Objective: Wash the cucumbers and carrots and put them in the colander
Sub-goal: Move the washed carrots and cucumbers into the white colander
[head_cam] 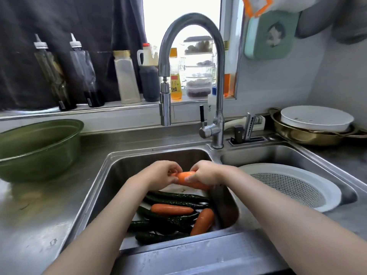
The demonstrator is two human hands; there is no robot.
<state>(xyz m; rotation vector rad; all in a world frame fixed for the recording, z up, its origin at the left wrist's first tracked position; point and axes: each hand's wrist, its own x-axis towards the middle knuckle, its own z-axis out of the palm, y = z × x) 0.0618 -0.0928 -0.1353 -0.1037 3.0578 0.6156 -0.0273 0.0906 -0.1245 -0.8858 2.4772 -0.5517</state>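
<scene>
In left basin [127, 167]: cucumbers [174, 197], two carrots [171, 209]. Grips of left hand [158, 173], right hand [206, 172] grasping third carrot [183, 178]. 3 o'clock: colander [329, 193].

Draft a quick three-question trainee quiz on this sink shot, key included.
1. True or false: the colander already holds vegetables.
2. What do the left hand and right hand grip together? A) carrot B) potato C) sponge
3. How many other carrots lie in the sink below the hands?
Key: 1 false; 2 A; 3 two.
</scene>
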